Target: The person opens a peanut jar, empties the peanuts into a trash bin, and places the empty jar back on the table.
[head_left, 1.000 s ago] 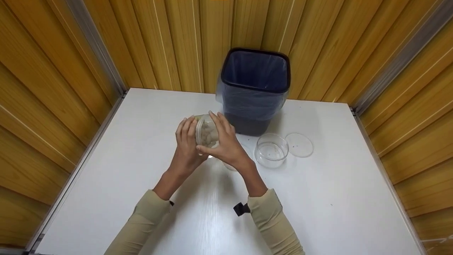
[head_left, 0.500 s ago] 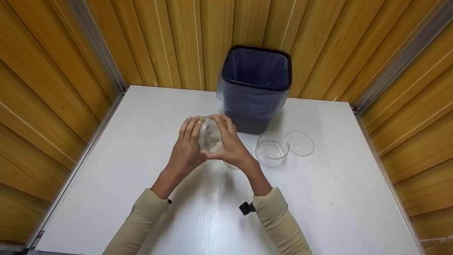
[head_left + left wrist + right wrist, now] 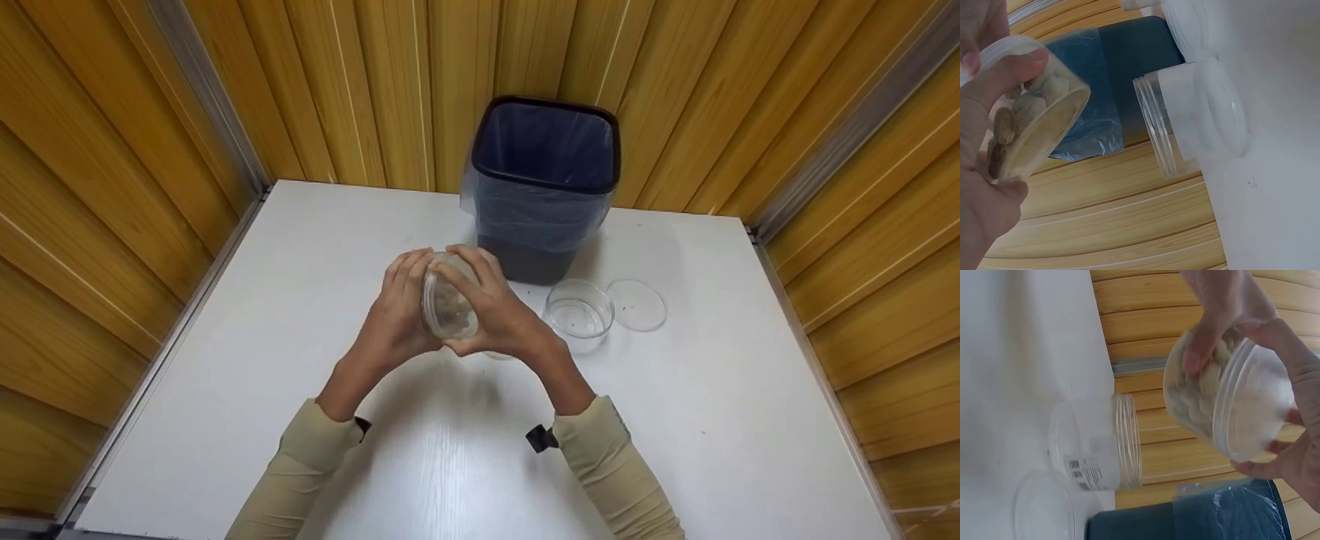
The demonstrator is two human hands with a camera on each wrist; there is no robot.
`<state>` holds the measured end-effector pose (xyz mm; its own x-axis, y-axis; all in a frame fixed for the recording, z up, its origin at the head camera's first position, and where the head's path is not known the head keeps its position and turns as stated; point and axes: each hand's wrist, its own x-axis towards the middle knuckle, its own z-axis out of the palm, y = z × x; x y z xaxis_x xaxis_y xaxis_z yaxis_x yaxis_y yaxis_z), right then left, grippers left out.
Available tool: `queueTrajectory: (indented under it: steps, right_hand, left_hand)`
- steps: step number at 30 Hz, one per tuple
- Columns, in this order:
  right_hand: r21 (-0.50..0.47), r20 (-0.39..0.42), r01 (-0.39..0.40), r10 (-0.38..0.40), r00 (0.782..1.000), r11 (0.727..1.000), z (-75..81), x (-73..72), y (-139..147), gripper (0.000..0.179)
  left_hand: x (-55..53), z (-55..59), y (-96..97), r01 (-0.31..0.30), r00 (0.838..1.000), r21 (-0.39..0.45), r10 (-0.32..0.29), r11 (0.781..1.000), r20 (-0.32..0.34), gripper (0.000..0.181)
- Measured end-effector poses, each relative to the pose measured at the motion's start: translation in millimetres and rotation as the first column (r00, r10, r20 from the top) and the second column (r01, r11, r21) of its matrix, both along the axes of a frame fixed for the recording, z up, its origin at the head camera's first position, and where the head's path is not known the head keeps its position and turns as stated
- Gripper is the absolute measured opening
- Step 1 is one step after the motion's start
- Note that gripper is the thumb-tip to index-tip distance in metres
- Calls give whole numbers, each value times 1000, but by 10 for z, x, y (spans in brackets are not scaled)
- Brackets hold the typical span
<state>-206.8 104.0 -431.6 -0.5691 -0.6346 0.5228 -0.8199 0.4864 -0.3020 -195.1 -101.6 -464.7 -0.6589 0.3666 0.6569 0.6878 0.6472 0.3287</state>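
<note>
Both hands hold a clear plastic jar of peanuts in their shells (image 3: 1027, 107) up off the table, tipped on its side. My left hand (image 3: 397, 307) grips the jar's body, its thumb across the wall in the left wrist view. On the other end, my right hand (image 3: 499, 307) has its fingers spread around the translucent lid (image 3: 1258, 405), which sits on the jar's mouth. Peanuts show through the wall in the right wrist view, next to the left thumb. To the right of the hands stands an uncovered clear jar (image 3: 579, 311).
A round clear disc-shaped lid (image 3: 637, 305) lies beside the uncovered jar, with small dark specks around it. Behind the hands stands a dark bin (image 3: 536, 259) with a bag liner. Wood-look panels (image 3: 360, 90) border the white table (image 3: 712, 360).
Both hands have shifted slightly right and toward the body with the jar. The right hand has turned, and its fingers now lie further across the lid.
</note>
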Motion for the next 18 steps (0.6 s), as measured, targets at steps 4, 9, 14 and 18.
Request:
queueTrajectory:
  steps: [4,9,14,18]
  right_hand:
    - [62,-32,-53,55,998,997,22,-4,46,106]
    - [-54,127,-82,89,988,995,-14,-3,68,106]
    - [-212,298,17,48,953,977,8,46,73,104]
    - [-244,444,158,-35,896,957,64,76,47,98]
  left_hand:
    - [6,44,-9,27,994,-1,-27,1000,102,130]
    - [46,49,29,-18,997,-19,19,1000,78,129]
    - [71,42,61,-68,997,-43,68,997,18,126]
    - [64,37,82,-115,991,-98,107,989,-79,121]
